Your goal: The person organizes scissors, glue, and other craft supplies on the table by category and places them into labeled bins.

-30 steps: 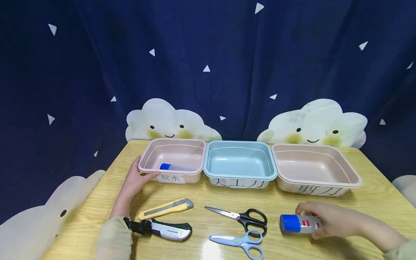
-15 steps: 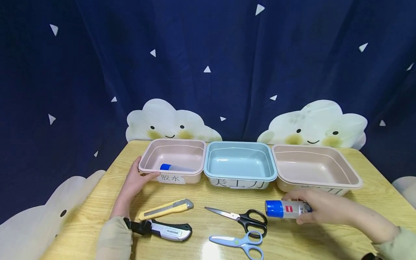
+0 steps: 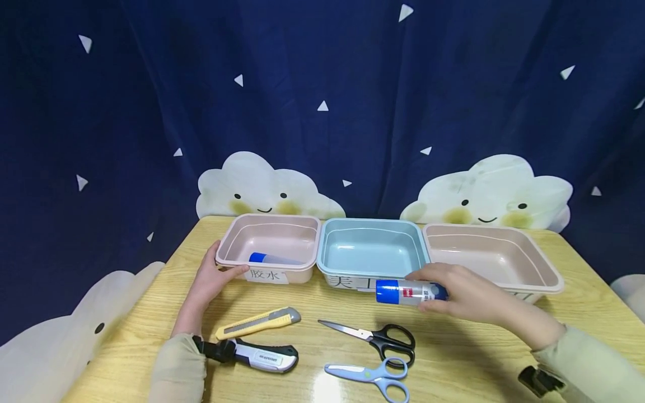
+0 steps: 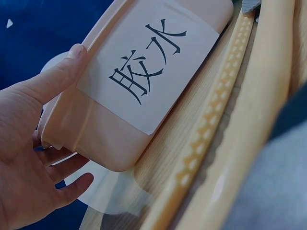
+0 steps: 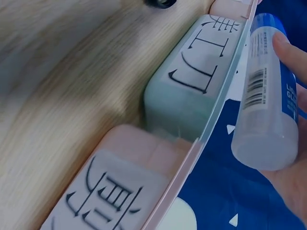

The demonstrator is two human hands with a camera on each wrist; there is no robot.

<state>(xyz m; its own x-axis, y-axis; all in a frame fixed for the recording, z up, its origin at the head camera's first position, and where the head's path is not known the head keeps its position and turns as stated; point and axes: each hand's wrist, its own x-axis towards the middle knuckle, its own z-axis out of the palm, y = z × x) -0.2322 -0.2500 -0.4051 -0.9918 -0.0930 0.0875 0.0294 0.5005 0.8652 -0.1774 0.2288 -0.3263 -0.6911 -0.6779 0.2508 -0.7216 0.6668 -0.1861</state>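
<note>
From the head view, the right hand point(image 3: 461, 299) holds a glue bottle point(image 3: 408, 292) on its side, fingers curled round the clear body, blue cap pointing left. The bottle hangs above the table point(image 3: 453, 364), in front of the blue bin point(image 3: 372, 252) and over its front label. The left hand point(image 3: 211, 280) grips the near left corner of the left pink bin point(image 3: 269, 246), thumb along the front rim. Inside that bin lies a second glue bottle point(image 3: 272, 258), also blue-capped. A right pink bin point(image 3: 491, 260) stands just beside the blue one. On the table near the person lie a yellow knife point(image 3: 258, 323), a black-and-white knife point(image 3: 252, 355), black scissors point(image 3: 375, 336) and blue scissors point(image 3: 370, 378).

In the left wrist view, the left hand point(image 4: 29, 158) wraps the corner of the left pink bin point(image 4: 96, 120): thumb pressed on the front wall beside the white label point(image 4: 148, 67), fingers curled under the rim. The yellow knife point(image 4: 211, 134) shows close and blurred on the table.

In the right wrist view, the right hand point(image 5: 292, 158) clasps the glue bottle point(image 5: 264, 100), its barcode showing, a fingertip on its side. The bottle sits level with the rim of the blue bin point(image 5: 187, 100), just outside the front wall; whether it touches the rim I cannot tell. The right pink bin point(image 5: 110, 187) adjoins below.
</note>
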